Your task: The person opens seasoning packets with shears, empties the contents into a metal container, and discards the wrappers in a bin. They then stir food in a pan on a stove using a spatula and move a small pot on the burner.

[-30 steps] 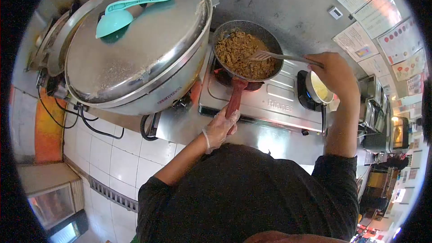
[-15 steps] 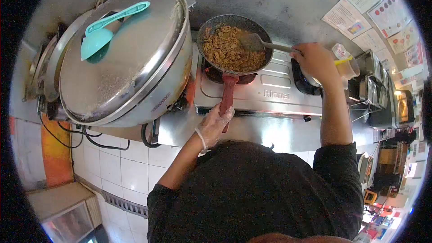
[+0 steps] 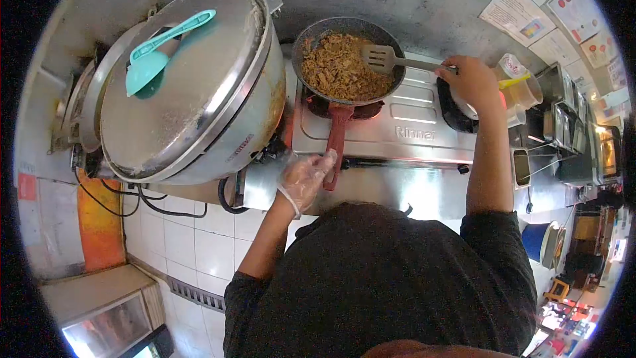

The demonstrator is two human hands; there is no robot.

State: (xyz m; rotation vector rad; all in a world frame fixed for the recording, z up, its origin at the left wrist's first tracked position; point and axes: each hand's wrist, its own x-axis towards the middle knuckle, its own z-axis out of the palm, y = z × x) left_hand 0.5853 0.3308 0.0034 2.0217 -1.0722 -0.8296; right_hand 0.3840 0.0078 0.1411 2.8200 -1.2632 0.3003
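A dark frying pan (image 3: 311, 32) full of brown minced food (image 3: 341, 66) sits on the left burner of a steel gas stove (image 3: 411, 136). Its red handle (image 3: 336, 142) points toward me. My left hand (image 3: 303, 179), in a clear plastic glove, is beside the handle's end with fingers spread, barely touching it. My right hand (image 3: 472, 81) grips a slotted metal spatula (image 3: 384, 58), whose blade is raised over the pan's right edge.
A large steel rice cooker (image 3: 189, 86) with a teal rice paddle (image 3: 159, 46) on its lid stands left of the stove. A plastic measuring jug (image 3: 520, 83) and small pot are at the right. Papers hang on the wall behind.
The spatula blade has lifted out of the food to the pan's right edge. My left hand has opened and slipped left off the red handle's end.
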